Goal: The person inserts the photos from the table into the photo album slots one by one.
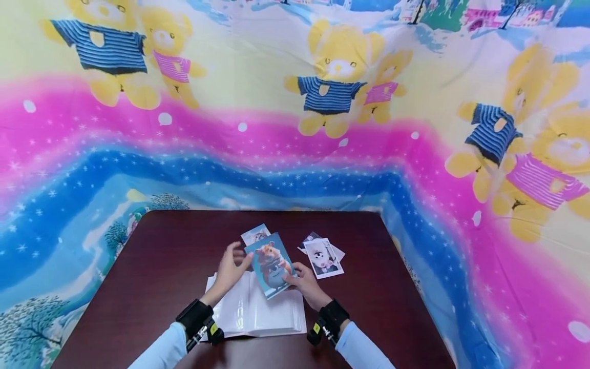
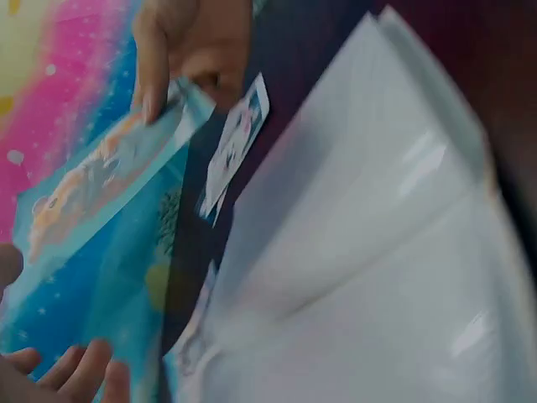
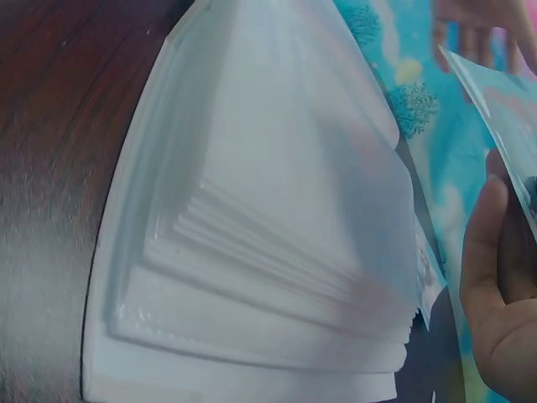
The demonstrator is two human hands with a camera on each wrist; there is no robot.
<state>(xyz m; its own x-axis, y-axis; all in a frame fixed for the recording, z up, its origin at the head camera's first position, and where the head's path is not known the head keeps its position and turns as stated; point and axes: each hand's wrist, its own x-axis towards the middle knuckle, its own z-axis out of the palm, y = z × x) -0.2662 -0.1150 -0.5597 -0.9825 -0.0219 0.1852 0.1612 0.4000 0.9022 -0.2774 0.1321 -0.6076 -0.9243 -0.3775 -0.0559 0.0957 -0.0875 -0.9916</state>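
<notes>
A photo of a cartoon hamster on a blue ground (image 1: 271, 264) is held tilted above an open white album (image 1: 258, 312) on the dark table. My right hand (image 1: 301, 281) pinches the photo's lower right corner; in the left wrist view its fingers (image 2: 180, 50) grip the photo (image 2: 101, 180). My left hand (image 1: 230, 266) touches the photo's left edge with relaxed fingers (image 2: 67, 378). The right wrist view shows the album's fanned clear pages (image 3: 268, 235), my right thumb (image 3: 495, 294) and the photo's edge (image 3: 503, 101).
A small photo (image 1: 255, 234) lies behind the held one. A loose pile of photos (image 1: 323, 256) lies to the right of the album. The brown table (image 1: 161, 266) is ringed by a bright cloth with teddy bears (image 1: 332, 87).
</notes>
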